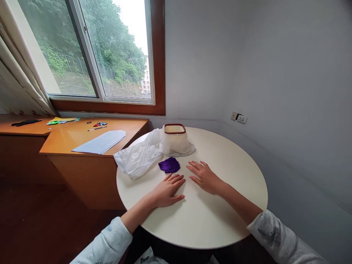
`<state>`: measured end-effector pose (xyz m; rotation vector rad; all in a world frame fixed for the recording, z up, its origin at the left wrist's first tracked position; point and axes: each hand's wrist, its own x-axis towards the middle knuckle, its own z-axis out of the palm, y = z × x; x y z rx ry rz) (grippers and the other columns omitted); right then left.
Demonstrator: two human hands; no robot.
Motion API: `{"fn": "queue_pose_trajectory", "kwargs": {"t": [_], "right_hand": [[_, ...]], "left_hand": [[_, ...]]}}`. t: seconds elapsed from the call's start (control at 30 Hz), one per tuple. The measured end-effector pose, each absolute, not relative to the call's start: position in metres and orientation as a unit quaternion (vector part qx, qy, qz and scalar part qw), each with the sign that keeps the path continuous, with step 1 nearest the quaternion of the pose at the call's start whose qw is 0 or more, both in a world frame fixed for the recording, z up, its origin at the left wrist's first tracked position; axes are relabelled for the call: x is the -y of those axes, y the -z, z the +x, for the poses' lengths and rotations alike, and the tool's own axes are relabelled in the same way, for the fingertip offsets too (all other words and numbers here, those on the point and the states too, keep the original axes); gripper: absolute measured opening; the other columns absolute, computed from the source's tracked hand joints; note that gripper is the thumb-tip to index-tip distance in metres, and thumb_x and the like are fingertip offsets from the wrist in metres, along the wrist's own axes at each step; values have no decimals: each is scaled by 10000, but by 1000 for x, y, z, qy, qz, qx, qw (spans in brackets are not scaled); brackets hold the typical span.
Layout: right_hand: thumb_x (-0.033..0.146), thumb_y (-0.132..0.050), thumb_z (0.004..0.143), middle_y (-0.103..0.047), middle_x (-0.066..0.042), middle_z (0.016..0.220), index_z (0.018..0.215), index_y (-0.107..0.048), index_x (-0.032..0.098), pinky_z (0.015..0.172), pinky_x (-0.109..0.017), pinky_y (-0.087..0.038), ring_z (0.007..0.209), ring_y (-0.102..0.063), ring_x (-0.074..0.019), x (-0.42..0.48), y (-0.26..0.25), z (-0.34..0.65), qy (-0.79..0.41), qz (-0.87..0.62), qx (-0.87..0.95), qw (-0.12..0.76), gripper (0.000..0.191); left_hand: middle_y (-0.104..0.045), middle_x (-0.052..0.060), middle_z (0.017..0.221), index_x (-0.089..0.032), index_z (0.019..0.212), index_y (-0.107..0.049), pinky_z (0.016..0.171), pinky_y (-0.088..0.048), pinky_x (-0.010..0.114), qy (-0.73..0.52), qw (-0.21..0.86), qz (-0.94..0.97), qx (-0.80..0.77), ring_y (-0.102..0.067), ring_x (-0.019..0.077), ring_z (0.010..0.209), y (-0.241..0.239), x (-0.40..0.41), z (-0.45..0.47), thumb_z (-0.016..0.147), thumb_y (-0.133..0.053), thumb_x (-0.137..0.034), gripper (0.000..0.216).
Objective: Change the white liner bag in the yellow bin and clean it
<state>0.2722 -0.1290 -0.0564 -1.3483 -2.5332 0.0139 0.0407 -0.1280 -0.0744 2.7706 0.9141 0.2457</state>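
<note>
My left hand (168, 190) lies palm down on the round white table (209, 227), fingers stretched out and holding nothing. Its fingertips are just short of a folded piece of shiny purple cloth (169, 165). To the right, my right hand (205, 177) rests on the tabletop too, palm down with fingers spread and nothing in it. Behind the cloth stands a small bin (175, 129) with a brown square rim, a white plastic bag around its lower part. Another stretch of crumpled clear-white plastic bag (140, 156) spreads leftward from it.
On the left, a wooden desk (63, 141) under the window bears sheets of paper (101, 142), a pen (97, 128), keys (100, 124) and a dark strip-like item (26, 123). A wall socket (242, 118) is beyond the table on the right.
</note>
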Motion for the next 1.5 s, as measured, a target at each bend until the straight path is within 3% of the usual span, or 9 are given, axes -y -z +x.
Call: {"fn": "queue_pose_trajectory", "kwargs": {"t": [0.3,1.13,1.5], "right_hand": [[343,-320,936,-397,-71,1421,1351,-381,228,1095,-460,-203,1332,-318,-195,92,34,258,35,-435,879,190,435],[324,-357,895,-451,-55,1375,1337,-403,235,1029,-422,-277,1271,-368,-213,28,6,219,-17,-448,827,338,452],[331,-428,851,-340,-32,1445,1280,-486,240,1054,-440,-228,1299,-260,-247,8,16,215,5,-489,805,336,442]], "left_hand": [[-376,104,1435,-214,1393,-338,1106,-203,497,-95,106,941,-305,-325,284,1324,76,128,37,860,-387,-560,638],[-385,110,1428,-202,1380,-366,1107,-207,469,-110,114,938,-308,-334,283,1318,75,128,30,852,-408,-558,638],[-387,108,1428,-214,1383,-358,1105,-209,475,-112,112,939,-305,-336,287,1318,77,130,32,850,-384,-584,651]]}}
